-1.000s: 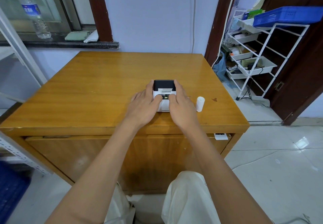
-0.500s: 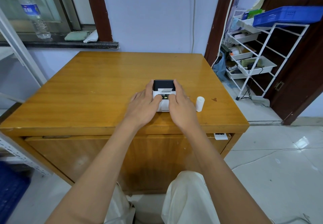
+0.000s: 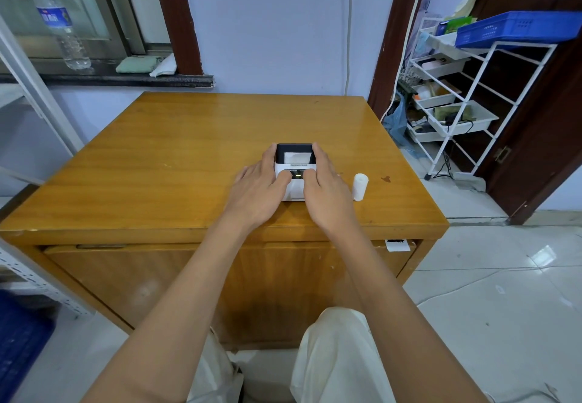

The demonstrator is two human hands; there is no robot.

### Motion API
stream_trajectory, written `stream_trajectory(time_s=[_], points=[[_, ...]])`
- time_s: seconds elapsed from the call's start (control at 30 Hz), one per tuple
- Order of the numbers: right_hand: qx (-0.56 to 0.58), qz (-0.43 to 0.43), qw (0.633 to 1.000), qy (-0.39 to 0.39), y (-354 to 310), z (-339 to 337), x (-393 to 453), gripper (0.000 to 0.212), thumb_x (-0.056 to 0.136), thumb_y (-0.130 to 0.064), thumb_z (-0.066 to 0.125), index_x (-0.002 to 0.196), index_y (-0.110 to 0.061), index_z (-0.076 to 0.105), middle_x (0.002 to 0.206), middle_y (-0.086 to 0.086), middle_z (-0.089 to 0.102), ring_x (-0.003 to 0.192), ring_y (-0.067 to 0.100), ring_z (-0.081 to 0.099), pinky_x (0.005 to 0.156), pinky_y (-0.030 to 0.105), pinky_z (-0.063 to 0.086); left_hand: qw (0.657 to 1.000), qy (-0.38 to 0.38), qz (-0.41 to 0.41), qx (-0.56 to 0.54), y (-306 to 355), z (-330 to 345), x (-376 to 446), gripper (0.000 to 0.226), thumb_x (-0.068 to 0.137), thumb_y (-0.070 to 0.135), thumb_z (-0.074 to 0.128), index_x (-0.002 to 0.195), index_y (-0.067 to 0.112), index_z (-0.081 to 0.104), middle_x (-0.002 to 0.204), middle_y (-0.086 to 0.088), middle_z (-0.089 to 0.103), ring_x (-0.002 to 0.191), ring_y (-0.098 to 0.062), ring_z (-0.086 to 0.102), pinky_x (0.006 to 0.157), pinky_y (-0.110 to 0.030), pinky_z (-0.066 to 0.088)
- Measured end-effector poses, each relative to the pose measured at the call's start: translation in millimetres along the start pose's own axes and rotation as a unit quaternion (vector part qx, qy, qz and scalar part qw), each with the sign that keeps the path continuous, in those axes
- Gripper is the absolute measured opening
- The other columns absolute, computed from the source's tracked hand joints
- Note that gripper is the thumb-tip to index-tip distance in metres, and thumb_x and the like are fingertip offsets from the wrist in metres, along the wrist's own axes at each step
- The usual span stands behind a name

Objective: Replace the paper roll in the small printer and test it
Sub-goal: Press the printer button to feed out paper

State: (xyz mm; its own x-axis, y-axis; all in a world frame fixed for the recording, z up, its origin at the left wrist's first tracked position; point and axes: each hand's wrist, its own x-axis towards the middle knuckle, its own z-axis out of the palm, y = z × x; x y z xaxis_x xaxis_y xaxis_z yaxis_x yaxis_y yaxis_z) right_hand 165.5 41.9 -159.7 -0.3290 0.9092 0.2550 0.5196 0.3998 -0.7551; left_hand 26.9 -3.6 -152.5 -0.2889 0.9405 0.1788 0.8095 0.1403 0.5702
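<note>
Nothing has visibly moved since the earlier frames: both hands stay on the small printer (image 3: 294, 169), and only a pale strip of paper now shows more clearly under its dark rear lid. The printer, white at the front and black at the back, sits on the wooden table (image 3: 176, 163) near the table's front edge, slightly right of centre. The left hand (image 3: 259, 189) cups the printer's left side, fingers spread along it and thumb pressed on the white front panel. The right hand (image 3: 327, 193) mirrors it on the printer's right side, fingers extended and thumb on the panel. Between the thumbs a small light glows. A white paper roll (image 3: 360, 186) stands upright on the table just right of the printer, beside the right hand without touching it.
</note>
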Motion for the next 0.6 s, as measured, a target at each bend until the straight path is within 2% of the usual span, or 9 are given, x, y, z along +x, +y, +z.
stream_trajectory(time_s=[0.43, 0.6], points=[[0.001, -0.007, 1.000, -0.002, 1.5, 0.7, 0.6, 0.056, 0.108, -0.030, 0.028, 0.163, -0.025, 0.018, 0.167, -0.004, 0.028, 0.126, 0.022, 0.055, 0.083, 0.033, 0.043, 1.000, 0.000, 0.005, 0.003, -2.5, 1.0, 0.5, 0.068, 0.102, 0.040, 0.028, 0.165, 0.023, 0.011, 0.151, -0.004, 0.053, 0.141, -0.020, 0.042, 0.121, -0.043, 0.023], [-0.004, -0.007, 1.000, -0.004, -0.8, -1.2, -1.1, 0.057, 0.108, -0.029, 0.029, 0.163, -0.025, 0.018, 0.167, -0.002, 0.029, 0.122, 0.024, 0.057, 0.081, 0.031, 0.041, 1.000, -0.010, 0.010, 0.008, -1.8, -0.1, -0.7, 0.068, 0.102, 0.041, 0.027, 0.166, 0.022, 0.009, 0.157, -0.002, 0.047, 0.143, -0.018, 0.040, 0.123, -0.042, 0.021]])
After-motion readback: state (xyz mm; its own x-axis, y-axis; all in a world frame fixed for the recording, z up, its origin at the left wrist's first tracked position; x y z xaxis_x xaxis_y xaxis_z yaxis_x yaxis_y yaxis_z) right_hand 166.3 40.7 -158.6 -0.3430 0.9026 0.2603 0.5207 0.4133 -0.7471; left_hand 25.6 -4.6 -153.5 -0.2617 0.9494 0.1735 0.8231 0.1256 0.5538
